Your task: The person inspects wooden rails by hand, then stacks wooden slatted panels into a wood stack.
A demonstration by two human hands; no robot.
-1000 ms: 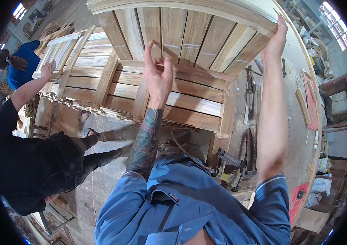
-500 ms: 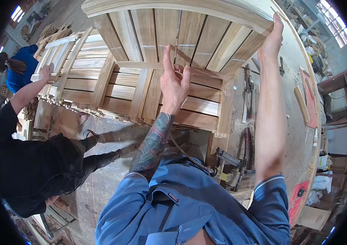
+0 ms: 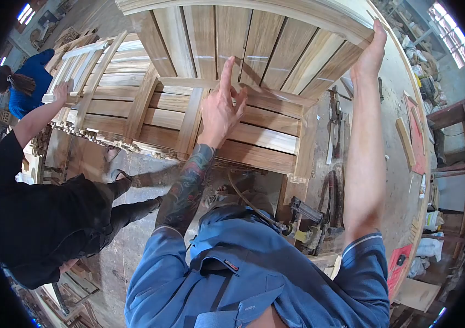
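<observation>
A slatted wooden panel (image 3: 232, 41) stands tilted up over a stack of similar slatted panels (image 3: 268, 136). My right hand (image 3: 368, 57) grips the raised panel by its upper right corner. In front of the slats is my left hand (image 3: 222, 109), its index finger stretched out towards a gap between two slats and its other fingers partly curled. Nothing is held in it. Whether the fingertip touches the wood cannot be made out.
A person in black (image 3: 46, 224) stands at the left with a hand on another slatted piece (image 3: 74, 71). Beyond is a person in blue (image 3: 31, 82). A nail gun (image 3: 306, 212) and clamps (image 3: 333, 120) lie on the worktable (image 3: 377, 218) at the right.
My left hand has moved slightly left, its index finger still stretched out. The raised panel and my right hand have shifted a little to the right in view.
</observation>
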